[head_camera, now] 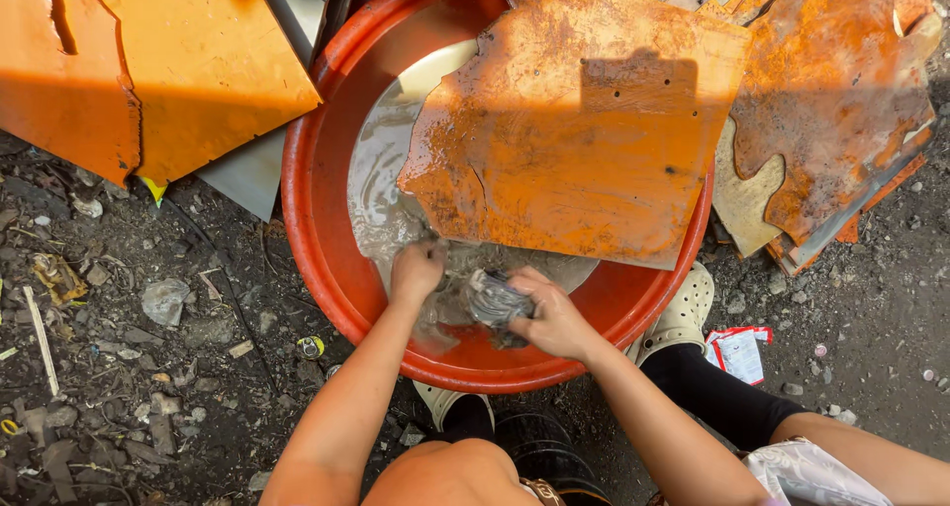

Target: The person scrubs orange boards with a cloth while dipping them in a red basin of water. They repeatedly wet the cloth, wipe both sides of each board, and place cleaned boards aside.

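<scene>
A person crouches over a red plastic basin holding murky water, on dirt ground littered with scraps. The right hand has its grip clamped around a wet grey wad, probably a scrubbing pad or rag, at the near side of the basin just above the water. The left hand is curled into a closed grip beside it, at the lower edge of a large rusty orange sheet; whether it pinches the sheet's edge or something under the water cannot be told.

The sheet lies propped across the basin, its long axis running from the near left up to the far right rim, so it sits straight ahead of both hands. The left hand is nearer to its lower edge; the wad is just short of it, to the right. More orange sheets lie stacked outside the basin, right and left.
</scene>
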### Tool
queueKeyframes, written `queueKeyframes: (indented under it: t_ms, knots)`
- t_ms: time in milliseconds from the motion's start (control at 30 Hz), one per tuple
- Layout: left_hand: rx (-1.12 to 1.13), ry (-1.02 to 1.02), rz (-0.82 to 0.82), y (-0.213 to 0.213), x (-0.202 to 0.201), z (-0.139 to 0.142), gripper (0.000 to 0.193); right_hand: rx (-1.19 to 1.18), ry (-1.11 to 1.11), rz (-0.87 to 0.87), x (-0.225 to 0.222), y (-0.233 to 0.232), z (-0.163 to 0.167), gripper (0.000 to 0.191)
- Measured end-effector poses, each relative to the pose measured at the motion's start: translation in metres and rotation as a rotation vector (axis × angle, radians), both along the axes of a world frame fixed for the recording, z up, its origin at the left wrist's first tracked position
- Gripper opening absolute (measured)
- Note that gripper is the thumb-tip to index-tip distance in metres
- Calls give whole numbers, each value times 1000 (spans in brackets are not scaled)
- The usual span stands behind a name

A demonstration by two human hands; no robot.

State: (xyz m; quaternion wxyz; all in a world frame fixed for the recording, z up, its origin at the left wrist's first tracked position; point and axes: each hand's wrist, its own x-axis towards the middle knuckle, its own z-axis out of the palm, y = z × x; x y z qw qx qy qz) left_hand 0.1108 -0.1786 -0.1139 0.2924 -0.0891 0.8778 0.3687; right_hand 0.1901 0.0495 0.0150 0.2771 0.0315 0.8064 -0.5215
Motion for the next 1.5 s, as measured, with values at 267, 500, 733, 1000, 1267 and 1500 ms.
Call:
queueKeyframes:
  t_ms: [267, 500, 733, 1000, 1267, 1500]
  knots:
    - [551, 232, 739, 5, -49, 43, 49, 127, 433, -58, -33, 55, 75, 42]
    - [-93, 420, -239, 50, -48, 113, 135, 667, 709, -161, -78, 10, 7, 60]
    - [-198, 317, -296, 66, -58, 121, 138, 488, 901, 243, -91, 21, -33, 48]
    - [-5, 496, -203, 71, -50, 124, 148, 793, 691, -525, -87, 123, -25, 34]
    - [-355, 105, -454, 96, -67, 145, 145, 587, 886, -167, -90, 26, -22, 50]
    - [-349, 57, -396, 104, -71, 153, 144, 812, 723, -540, -55, 137, -27, 45]
